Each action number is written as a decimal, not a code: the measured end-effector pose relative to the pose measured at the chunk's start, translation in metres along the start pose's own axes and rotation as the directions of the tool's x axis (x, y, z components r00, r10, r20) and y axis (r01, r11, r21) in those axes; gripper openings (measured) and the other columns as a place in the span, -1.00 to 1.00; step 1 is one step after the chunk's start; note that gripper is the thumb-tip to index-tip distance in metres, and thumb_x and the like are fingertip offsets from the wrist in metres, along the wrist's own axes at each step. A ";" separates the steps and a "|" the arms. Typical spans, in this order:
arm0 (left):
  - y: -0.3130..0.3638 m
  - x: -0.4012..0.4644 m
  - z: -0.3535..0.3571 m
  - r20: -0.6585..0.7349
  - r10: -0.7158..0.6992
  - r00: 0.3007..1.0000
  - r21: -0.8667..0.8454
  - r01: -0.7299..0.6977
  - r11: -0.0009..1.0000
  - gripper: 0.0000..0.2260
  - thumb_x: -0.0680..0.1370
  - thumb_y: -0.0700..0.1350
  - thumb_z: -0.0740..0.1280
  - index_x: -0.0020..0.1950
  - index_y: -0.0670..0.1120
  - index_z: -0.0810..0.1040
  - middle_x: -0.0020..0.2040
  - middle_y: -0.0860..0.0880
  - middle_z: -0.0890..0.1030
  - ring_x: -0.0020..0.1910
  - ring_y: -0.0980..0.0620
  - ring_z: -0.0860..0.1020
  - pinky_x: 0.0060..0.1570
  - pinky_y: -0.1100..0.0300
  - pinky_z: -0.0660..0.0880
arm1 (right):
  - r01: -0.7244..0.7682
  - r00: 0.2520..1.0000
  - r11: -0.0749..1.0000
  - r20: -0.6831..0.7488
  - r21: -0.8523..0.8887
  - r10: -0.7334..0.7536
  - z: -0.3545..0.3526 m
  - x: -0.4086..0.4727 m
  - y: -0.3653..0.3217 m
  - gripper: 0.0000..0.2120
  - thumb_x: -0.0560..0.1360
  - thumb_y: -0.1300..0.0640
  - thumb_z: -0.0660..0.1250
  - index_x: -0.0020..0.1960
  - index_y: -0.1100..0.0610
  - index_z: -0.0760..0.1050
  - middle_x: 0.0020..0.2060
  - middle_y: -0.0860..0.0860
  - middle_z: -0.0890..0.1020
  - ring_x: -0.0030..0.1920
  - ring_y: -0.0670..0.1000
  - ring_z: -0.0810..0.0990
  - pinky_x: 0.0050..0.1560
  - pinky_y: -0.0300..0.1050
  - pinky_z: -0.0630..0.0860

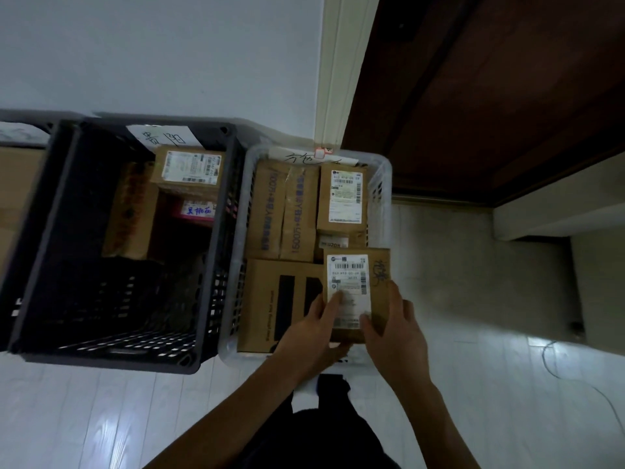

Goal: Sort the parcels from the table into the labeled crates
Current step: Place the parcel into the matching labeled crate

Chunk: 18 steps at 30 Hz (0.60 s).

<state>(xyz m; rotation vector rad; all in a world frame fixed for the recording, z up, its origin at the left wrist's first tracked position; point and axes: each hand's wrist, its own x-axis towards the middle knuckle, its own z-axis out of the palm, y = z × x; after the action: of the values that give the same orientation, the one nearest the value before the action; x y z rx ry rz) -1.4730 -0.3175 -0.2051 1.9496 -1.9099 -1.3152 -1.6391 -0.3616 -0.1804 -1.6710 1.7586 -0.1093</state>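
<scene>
Both my hands hold a small brown parcel (358,279) with a white shipping label over the near right corner of the white crate (380,198). My left hand (313,333) grips its near left edge, thumb on the label. My right hand (394,326) grips its near right edge, thumb on the label too. The white crate holds several brown parcels (284,214) and carries a handwritten label (311,159) at its far rim. To its left stands a black crate (50,231) with a handwritten label (162,137) and a few parcels (189,170) at its far end.
The crates stand on a pale plank floor (101,418) against a white wall. A dark wooden door (490,96) is at the right, with a pale step below it. Another box (13,198) shows at the far left. A thin cable (554,367) lies on the floor at right.
</scene>
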 end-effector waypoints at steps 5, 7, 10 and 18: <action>0.001 -0.007 0.007 0.041 0.026 0.999 0.048 -0.028 0.998 -0.19 0.57 0.17 0.34 0.58 0.11 -0.18 0.55 -0.13 0.13 0.26 -0.10 0.55 0.22 0.08 0.55 | -0.045 0.999 0.999 0.029 -0.001 0.045 0.006 -0.014 0.008 -0.27 0.60 0.01 0.34 0.61 -0.06 -0.03 0.27 0.07 0.44 0.06 0.05 0.63 -0.04 -0.08 0.68; 0.001 -0.006 0.006 0.055 0.023 0.998 0.073 -0.027 0.997 -0.19 0.58 0.16 0.34 0.62 0.04 -0.14 0.53 -0.14 0.14 0.24 -0.12 0.54 0.19 0.09 0.55 | -0.046 0.998 0.999 0.031 -0.018 0.046 0.005 -0.014 0.008 -0.26 0.60 0.02 0.35 0.61 -0.04 -0.01 0.27 0.08 0.44 0.06 0.06 0.63 -0.04 -0.08 0.67; -0.001 -0.008 0.007 0.070 0.020 0.997 0.090 -0.026 0.996 -0.20 0.58 0.17 0.33 0.63 0.01 -0.08 0.52 -0.13 0.17 0.24 -0.13 0.54 0.15 0.10 0.54 | -0.048 0.997 0.997 0.053 -0.061 0.051 0.004 -0.016 0.009 -0.26 0.60 0.02 0.35 0.61 -0.02 -0.02 0.28 0.08 0.44 0.09 0.04 0.60 -0.02 -0.10 0.65; -0.011 -0.001 0.000 0.121 0.074 0.990 0.030 -0.079 0.996 -0.19 0.55 0.12 0.39 0.55 0.19 -0.15 0.51 -0.12 0.24 0.13 -0.15 0.59 0.11 -0.01 0.58 | -0.094 0.995 0.984 0.028 -0.150 0.099 0.017 -0.020 -0.005 0.08 0.39 -0.34 0.45 0.60 0.04 -0.12 0.28 0.12 0.37 0.20 0.12 0.48 0.08 0.06 0.60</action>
<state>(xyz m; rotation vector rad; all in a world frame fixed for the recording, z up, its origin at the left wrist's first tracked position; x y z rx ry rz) -1.4644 -0.3138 -0.2115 1.8311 -2.0529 -1.4173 -1.6272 -0.3379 -0.1820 -1.6767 1.8563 0.0969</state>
